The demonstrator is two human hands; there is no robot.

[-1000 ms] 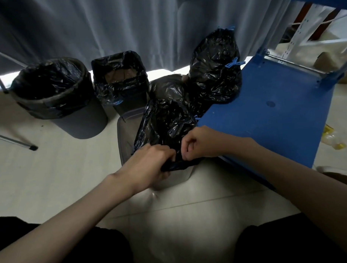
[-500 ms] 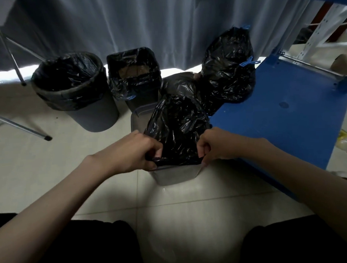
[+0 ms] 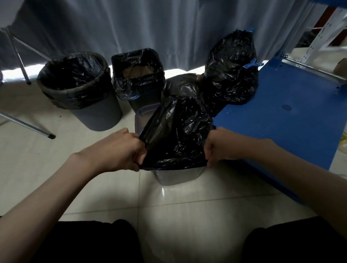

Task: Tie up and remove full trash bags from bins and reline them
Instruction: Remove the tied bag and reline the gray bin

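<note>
Head view, frame centre: left hand point(image 3: 118, 151) and right hand point(image 3: 220, 145) each grip-clamp the black liner point(image 3: 176, 135), stretching it over the clear bin point(image 3: 178, 175); relining needs its hem pulled over the far rim.

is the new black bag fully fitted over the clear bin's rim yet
No. The black bag is stretched over the near rim only; the clear bin shows bare rim at back left.

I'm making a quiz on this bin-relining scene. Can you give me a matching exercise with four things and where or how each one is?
Things:
1. round grey bin
2. square dark bin
3. clear bin
4. tied bag

States:
A. beside the blue shelf, closed with a blue tie
B. liner being stretched over its near rim by the left hand and right hand
C. far left, lined
D. middle back, lined

Pairs: 1-C, 2-D, 3-B, 4-A
</note>
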